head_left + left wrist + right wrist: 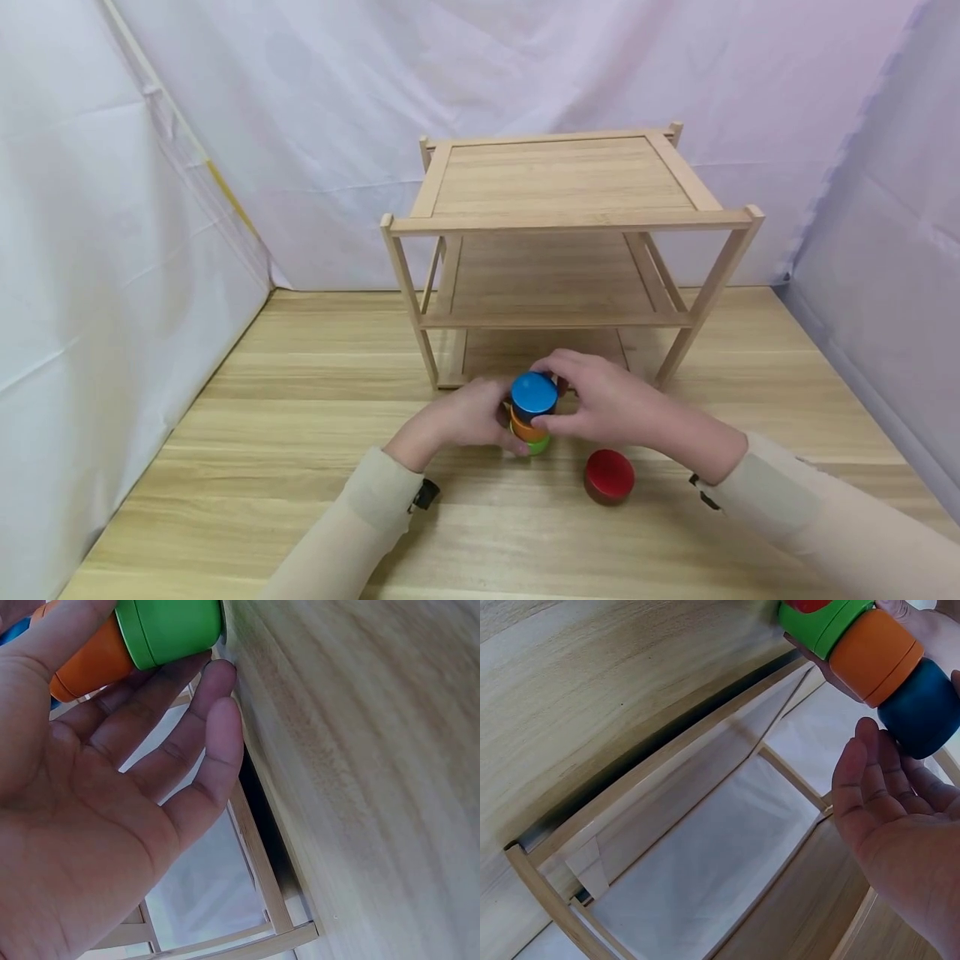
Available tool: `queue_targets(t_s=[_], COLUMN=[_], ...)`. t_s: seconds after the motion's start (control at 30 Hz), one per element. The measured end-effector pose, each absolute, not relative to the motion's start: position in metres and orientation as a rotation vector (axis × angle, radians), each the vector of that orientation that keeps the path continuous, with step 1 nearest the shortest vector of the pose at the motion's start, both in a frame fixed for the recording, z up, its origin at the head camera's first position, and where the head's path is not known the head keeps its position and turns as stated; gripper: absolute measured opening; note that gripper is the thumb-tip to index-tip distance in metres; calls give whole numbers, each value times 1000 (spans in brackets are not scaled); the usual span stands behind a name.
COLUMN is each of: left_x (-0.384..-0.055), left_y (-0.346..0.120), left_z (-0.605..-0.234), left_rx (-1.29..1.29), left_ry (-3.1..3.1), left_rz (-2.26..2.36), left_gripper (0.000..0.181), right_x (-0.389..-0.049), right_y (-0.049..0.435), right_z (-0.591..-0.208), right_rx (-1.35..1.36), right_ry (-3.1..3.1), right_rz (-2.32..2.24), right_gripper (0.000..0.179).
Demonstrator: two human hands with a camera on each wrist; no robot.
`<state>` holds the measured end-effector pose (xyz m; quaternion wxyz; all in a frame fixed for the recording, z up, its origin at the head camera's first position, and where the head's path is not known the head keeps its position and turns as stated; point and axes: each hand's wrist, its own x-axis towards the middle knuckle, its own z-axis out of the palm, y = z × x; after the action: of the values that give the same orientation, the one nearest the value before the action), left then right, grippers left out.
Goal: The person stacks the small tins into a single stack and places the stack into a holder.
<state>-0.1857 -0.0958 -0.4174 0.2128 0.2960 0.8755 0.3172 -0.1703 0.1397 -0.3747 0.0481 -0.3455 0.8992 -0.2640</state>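
Note:
Three small round canisters stand stacked in the head view: a green canister (538, 447) at the bottom, an orange canister (528, 429) in the middle, a blue canister (534, 393) on top. My left hand (474, 413) holds the lower stack, thumb in front and fingers curving behind the orange and green ones. From the other side my right hand (611, 402) grips the blue canister between thumb and fingers. A red canister (610, 477) sits apart on the table, below the right hand. Seams show around the green canister (176, 631) and the orange canister (876, 656).
Just behind the stack stands a wooden shelf rack (570, 221) with three tiers. White cloth (337, 142) hangs behind and along both sides of the wooden table (300, 392). The rack's front legs come down close to both hands.

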Motion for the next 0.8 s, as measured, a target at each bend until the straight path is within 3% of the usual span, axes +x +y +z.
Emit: queue_targets(t_s=[0.8], left_x=[-185], left_y=[-97], left_z=[-418], left_rx=[823], left_ry=[2422], left_rz=[899], left_gripper=[65], right_x=[-167], right_y=[154], right_z=[-367], right_rx=[-1043], right_ry=[2780], right_rz=[-784], right_gripper=[60])
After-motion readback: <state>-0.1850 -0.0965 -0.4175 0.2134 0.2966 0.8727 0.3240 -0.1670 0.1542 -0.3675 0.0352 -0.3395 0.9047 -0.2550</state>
